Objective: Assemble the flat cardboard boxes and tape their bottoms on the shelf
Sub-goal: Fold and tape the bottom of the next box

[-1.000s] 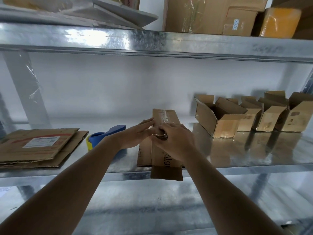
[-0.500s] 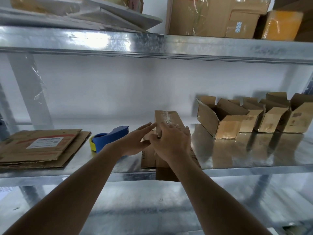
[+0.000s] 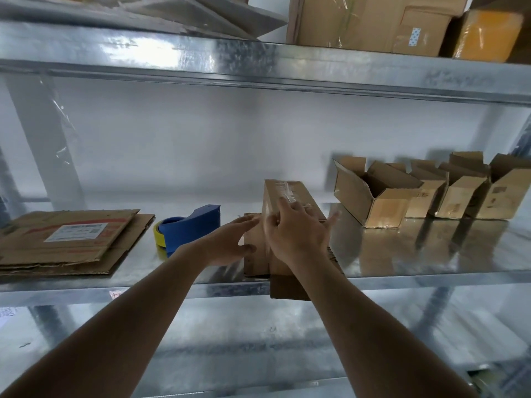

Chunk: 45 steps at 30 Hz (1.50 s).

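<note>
We press our right hand (image 3: 293,234), fingers spread flat, on top of the taped cardboard box (image 3: 283,196) at the front edge of the metal shelf (image 3: 431,254). Our left hand (image 3: 230,242) lies open against the box's left side flap. The blue tape dispenser (image 3: 191,228) sits just left of it; flat cardboard (image 3: 66,239) lies farther left, and assembled boxes (image 3: 431,191) stand to the right.

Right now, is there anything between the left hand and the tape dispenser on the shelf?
Nothing visible stands between them. The left hand rests at the left side of the box, and the blue tape dispenser lies just to its left on bare shelf. The flat cardboard lies farther left, beyond the dispenser.
</note>
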### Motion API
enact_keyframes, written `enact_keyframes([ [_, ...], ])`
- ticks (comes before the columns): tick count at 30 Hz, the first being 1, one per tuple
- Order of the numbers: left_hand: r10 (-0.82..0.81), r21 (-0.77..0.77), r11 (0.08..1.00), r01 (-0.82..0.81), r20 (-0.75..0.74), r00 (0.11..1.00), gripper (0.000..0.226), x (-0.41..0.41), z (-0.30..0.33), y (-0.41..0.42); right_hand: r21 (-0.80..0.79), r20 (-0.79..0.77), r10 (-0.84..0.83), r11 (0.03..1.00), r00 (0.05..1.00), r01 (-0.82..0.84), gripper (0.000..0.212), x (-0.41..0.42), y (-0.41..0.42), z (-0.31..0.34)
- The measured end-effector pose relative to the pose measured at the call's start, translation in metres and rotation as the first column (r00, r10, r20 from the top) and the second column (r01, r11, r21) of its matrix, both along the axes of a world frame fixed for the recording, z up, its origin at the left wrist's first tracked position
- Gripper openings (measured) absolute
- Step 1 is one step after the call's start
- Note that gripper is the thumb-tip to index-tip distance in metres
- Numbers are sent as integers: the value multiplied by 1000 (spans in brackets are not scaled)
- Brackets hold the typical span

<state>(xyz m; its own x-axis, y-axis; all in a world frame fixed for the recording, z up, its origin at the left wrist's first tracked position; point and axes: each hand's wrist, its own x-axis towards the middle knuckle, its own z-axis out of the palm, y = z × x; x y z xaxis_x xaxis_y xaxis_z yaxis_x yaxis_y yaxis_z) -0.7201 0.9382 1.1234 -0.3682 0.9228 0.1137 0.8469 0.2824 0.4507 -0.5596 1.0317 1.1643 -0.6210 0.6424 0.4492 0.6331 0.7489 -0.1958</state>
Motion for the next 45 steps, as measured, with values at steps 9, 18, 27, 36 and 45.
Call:
enact_keyframes([
  [9,24,17,1000,-24,-13,1000,72,-4,2,-12,-139,-53,3,990,999,-10,51,-3,-2,8],
  [18,28,13,1000,-28,-13,1000,68,3,7,-12,-56,-4,19,998,1000,-19,54,0,-2,5],
  [27,113,-26,993,-116,-119,987,67,-2,18,-16,40,-147,-51,998,988,58,73,5,9,1],
  [36,203,4,979,-204,-102,974,59,4,34,6,-223,-665,-169,974,728,22,52,20,35,23],
  [45,57,142,983,-116,365,929,81,6,36,28,-788,-606,-590,354,534,-504,29,38,51,17],
])
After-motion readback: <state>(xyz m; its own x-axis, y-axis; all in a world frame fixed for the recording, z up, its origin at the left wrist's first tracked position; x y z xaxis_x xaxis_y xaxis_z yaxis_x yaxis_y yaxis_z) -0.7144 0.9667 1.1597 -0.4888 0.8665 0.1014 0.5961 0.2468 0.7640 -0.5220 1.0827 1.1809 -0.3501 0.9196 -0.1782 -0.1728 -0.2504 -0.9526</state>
